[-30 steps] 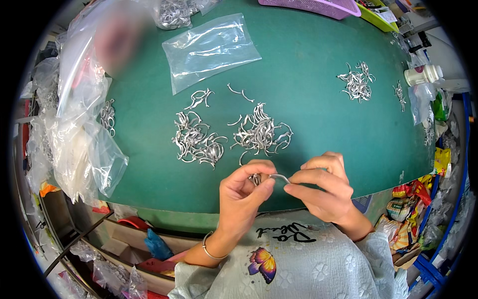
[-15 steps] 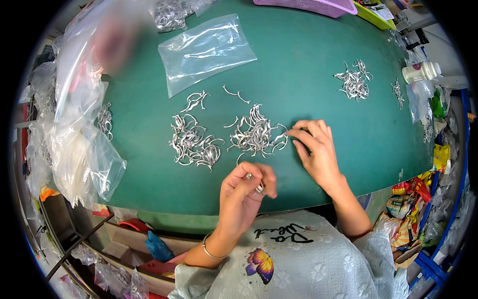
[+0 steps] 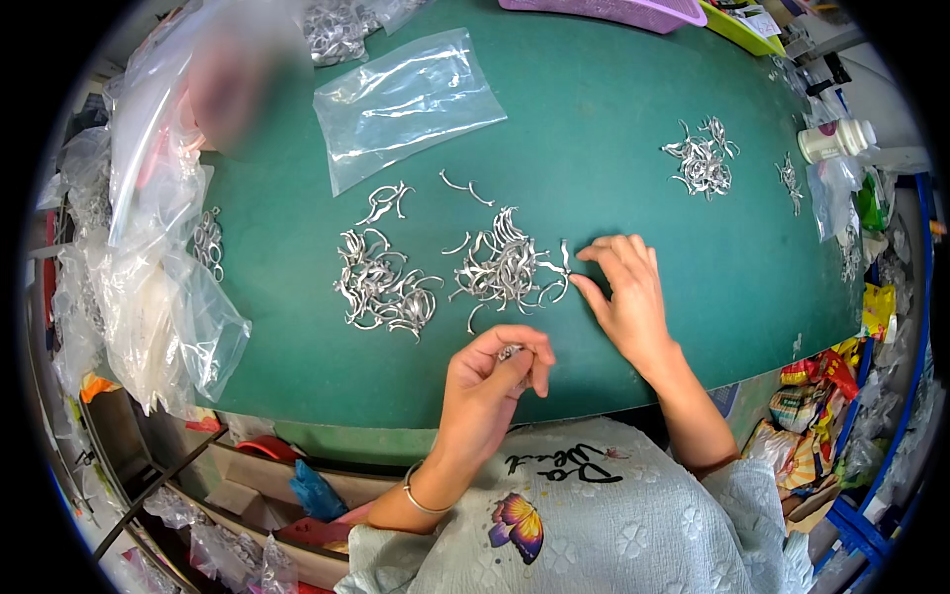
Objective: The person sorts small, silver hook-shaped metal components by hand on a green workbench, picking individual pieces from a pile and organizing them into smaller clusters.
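My left hand (image 3: 495, 381) is closed around small silver metal pieces (image 3: 510, 352), partly hidden by the fingers, above the near table edge. My right hand (image 3: 628, 292) hovers at the right side of the middle pile (image 3: 500, 265) of curved silver metal pieces. Its thumb and forefinger are apart with nothing between them. Close to the thumb tip lies one curved metal piece (image 3: 564, 259) on the pile's edge. Left of that pile is a second heap (image 3: 381, 287) of similar curved pieces. A few loose ones (image 3: 467, 188) lie farther back.
A flat clear plastic bag (image 3: 406, 109) lies on the green table (image 3: 584, 119). Smaller metal heaps (image 3: 705, 163) sit at the right, near a white bottle (image 3: 836, 142). Clear plastic bags (image 3: 148, 317) cover the left side. A purple basket (image 3: 614, 10) stands at the back.
My right thumb and forefinger have parted beside the pile, and a curved piece at its right edge has shifted. My left fingers have curled further over the small pieces.
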`<state>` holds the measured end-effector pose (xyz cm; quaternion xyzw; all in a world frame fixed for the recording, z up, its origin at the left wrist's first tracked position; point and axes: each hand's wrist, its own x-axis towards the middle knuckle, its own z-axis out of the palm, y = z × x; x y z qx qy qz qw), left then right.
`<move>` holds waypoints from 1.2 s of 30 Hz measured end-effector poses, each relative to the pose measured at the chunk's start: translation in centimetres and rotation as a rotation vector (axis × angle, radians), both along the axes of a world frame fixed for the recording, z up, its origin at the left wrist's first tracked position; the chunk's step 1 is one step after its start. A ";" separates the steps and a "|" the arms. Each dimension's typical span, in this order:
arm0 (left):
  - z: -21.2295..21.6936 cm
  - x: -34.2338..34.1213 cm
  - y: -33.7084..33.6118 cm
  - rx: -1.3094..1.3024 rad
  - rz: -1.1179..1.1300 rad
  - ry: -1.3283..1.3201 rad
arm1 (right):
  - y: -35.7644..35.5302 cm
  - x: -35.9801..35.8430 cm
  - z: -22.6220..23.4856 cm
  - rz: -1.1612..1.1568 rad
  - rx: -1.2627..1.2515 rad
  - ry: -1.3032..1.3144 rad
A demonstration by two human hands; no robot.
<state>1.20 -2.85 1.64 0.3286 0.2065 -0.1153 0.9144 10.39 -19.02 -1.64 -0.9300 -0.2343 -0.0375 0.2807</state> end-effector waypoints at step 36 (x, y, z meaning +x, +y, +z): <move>1.4 -0.4 0.0 0.491 0.079 -0.172 | 1.3 -3.2 6.8 0.084 0.488 0.481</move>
